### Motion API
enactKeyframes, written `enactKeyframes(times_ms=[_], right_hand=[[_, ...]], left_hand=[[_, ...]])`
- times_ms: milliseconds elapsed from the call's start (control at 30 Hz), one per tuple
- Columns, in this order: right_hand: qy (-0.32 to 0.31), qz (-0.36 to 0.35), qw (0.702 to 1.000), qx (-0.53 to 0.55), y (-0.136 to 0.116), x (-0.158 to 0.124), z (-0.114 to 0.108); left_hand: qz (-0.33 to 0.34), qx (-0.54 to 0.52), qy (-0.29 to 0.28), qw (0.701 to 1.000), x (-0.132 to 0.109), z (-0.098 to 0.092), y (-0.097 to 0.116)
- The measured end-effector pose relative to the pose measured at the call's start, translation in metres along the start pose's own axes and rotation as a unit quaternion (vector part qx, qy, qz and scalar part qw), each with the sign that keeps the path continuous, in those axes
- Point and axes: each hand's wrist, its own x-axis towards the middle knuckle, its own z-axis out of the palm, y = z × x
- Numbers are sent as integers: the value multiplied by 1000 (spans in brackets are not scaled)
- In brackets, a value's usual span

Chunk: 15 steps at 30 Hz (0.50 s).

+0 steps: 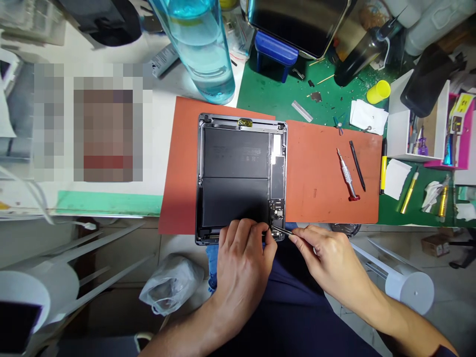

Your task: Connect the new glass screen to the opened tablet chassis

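An opened tablet (201, 188) lies at the front edge of the bench, its inside facing up. Two black battery cells (236, 153) fill most of its body, and a small circuit board (277, 210) shows at the lower right. My left hand (243, 270) rests over the tablet's lower edge, fingers curled and thumb close to the index finger; whatever lies between them is hidden. In my right hand (329, 255) is a pair of tweezers (282, 230), pinched between thumb and fingers. Their tips reach the lower right corner of the board, beside my left fingertips.
An orange mat (316, 173) lies under the tablet, with a screwdriver (346, 173) and a black pry tool (357, 166) on it. Behind stand a blue water bottle (206, 54) and a phone on a blue stand (275, 52). A white organizer box (399, 124) is at right.
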Motion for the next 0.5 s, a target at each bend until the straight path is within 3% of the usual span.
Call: enactKeyframes(times_ms=[500], right_hand=[[5, 11, 999, 30, 0, -1, -3]], left_hand=[[-5, -1, 6, 1000, -2, 3, -1]])
